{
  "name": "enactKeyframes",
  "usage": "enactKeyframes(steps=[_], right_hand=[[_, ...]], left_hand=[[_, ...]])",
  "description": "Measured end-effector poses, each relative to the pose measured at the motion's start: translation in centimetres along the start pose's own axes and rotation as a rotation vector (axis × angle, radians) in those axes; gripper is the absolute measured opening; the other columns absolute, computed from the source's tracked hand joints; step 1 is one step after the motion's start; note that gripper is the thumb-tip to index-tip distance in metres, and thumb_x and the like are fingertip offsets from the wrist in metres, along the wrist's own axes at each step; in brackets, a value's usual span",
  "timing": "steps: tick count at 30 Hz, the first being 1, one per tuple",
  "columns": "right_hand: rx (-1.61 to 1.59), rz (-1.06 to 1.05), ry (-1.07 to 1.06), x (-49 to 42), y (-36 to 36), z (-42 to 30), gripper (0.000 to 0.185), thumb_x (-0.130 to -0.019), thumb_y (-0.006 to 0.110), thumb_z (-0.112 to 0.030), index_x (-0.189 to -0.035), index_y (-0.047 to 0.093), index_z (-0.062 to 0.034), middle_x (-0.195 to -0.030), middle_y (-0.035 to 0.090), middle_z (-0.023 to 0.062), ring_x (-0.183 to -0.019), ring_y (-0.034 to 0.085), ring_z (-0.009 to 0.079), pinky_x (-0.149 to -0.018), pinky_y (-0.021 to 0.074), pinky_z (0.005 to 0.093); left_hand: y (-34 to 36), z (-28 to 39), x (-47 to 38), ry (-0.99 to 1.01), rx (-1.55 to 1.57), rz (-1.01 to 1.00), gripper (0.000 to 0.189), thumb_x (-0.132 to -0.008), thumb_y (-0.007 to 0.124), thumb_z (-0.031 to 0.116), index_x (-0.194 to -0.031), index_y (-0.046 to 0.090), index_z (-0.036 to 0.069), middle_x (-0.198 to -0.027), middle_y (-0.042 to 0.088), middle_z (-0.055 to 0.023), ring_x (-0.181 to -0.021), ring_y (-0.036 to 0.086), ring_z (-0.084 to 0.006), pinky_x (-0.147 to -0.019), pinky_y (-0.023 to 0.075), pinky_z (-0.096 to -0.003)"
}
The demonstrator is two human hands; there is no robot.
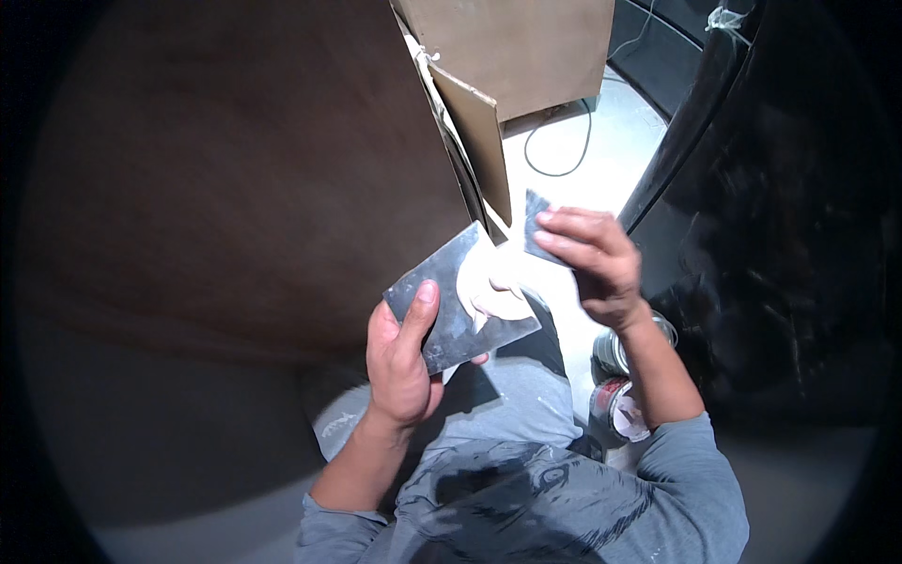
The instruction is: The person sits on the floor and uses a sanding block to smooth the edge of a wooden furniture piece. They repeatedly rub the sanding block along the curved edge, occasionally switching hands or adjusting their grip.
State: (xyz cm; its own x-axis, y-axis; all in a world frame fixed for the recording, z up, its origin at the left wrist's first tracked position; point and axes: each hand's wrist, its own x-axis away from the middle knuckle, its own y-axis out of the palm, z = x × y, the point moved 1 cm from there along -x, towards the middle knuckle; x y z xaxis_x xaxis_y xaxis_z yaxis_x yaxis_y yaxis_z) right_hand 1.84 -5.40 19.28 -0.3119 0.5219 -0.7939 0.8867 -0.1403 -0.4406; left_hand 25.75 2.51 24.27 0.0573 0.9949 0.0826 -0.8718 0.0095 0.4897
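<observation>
My left hand point(405, 359) grips a flat dark grey plate point(440, 324), thumb on top and fingers beneath. A mound of pale, creamy filler paste point(486, 285) lies on the plate's right half. Above and to the right of it, my right hand point(595, 257) holds a thin dark grey spreader point(539, 233), its fingers laid across the face. The spreader and the plate are apart. Part of the right hand is blurred, and its thumb is partly hidden.
A large brown panel point(232, 183) fills the left. Ahead stand a brown box-like unit point(521, 49) and a thin board point(476, 134). A cable point(557, 174) loops over the floor. Two cans point(609, 352) stand below my right forearm; a dark surface point(782, 282) rises at right.
</observation>
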Motion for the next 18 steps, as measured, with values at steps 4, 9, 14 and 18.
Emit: enactKeyframes(steps=[4,9,14,18], right_hand=[[-0.013,-0.235,-0.182,-3.4,-2.2,-2.4,0.033,-0.088,0.076,-0.017,-0.118,0.080,-0.0326,-0.123,0.074,-0.0057,-0.120,0.063,0.0216,-0.110,0.0344,0.0481],[0.029,-0.463,-0.198,-3.7,-1.7,-2.5,0.045,-0.082,0.078,-0.007,-0.117,0.079,-0.0359,-0.122,0.073,-0.0066,-0.122,0.061,0.0216,-0.112,0.0335,0.0545],[-0.129,-0.393,0.197,3.1,-0.3,3.3,0.061,-0.074,0.059,0.009,-0.118,0.080,-0.0283,-0.122,0.073,-0.0019,-0.122,0.062,0.0242,-0.113,0.0405,0.0434],[-0.493,0.061,0.468,7.8,5.6,7.4,0.065,-0.077,0.046,0.016,-0.131,0.072,-0.0121,-0.135,0.068,0.0120,-0.128,0.062,0.0304,-0.115,0.0435,0.0440]], left_hand=[[-1.2,1.2,0.2,-0.082,-0.185,0.036,0.035,-0.107,0.055,0.026,-0.121,0.060,-0.005,-0.098,0.073,-0.0150,-0.075,0.075,-0.0172,-0.055,0.0622,-0.0289],[-1.0,2.1,-0.1,-0.139,-0.275,0.004,0.035,-0.109,0.053,0.024,-0.121,0.061,-0.007,-0.098,0.073,-0.0144,-0.078,0.074,-0.0191,-0.062,0.0635,-0.0332],[-4.1,-0.4,-1.1,-0.142,-0.273,0.131,0.035,-0.107,0.056,0.027,-0.120,0.061,-0.005,-0.096,0.073,-0.0123,-0.076,0.074,-0.0186,-0.058,0.0624,-0.0317],[-7.8,-6.5,-0.4,-0.301,-0.218,0.231,0.033,-0.105,0.060,0.030,-0.121,0.062,0.000,-0.096,0.072,-0.0098,-0.072,0.073,-0.0179,-0.051,0.0602,-0.0319]])
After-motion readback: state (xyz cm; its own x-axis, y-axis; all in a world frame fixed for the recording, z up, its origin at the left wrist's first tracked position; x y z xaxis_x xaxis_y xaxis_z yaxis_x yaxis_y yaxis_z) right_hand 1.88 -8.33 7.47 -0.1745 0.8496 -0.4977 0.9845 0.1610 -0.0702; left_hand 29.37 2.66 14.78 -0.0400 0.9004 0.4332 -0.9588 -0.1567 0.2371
